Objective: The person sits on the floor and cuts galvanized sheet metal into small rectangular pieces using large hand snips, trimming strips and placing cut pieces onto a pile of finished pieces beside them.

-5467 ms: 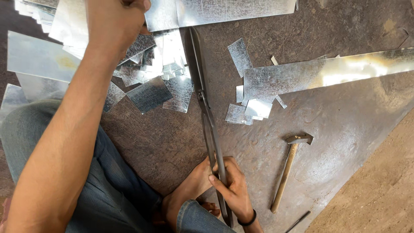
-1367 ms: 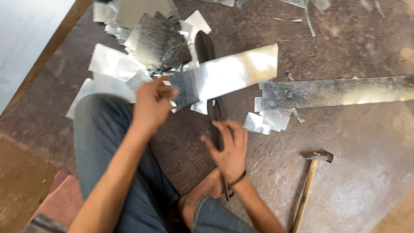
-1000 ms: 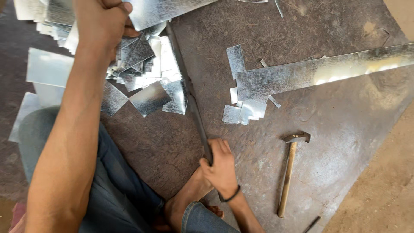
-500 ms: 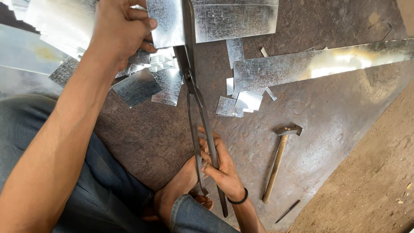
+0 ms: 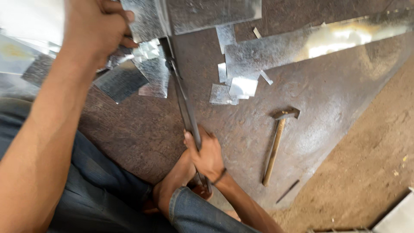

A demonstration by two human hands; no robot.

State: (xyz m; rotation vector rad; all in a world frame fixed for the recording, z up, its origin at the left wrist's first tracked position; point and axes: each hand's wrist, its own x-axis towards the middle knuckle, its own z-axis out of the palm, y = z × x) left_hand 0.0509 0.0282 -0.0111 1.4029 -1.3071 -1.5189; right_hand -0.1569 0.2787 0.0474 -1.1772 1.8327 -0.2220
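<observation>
Sheet-metal cutting, long shears (image 5: 183, 99).
Left hand (image 5: 97, 30) clamps galvanised sheet (image 5: 207, 13) flat; right hand (image 5: 207, 153) squeezes handles; feed steadily.

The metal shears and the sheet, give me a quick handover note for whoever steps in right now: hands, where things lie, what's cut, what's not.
Left hand: grips the galvanised sheet at the top of the view.
Right hand: closed round the handles of the long shears, beside the person's foot; blades meet the sheet's lower edge.
Done: cut offcuts lie on the dark floor plate, more pieces at the left.
Left: the held sheet is not cut through.
Nearby: hammer to the right, untouched; long strip beyond.
</observation>
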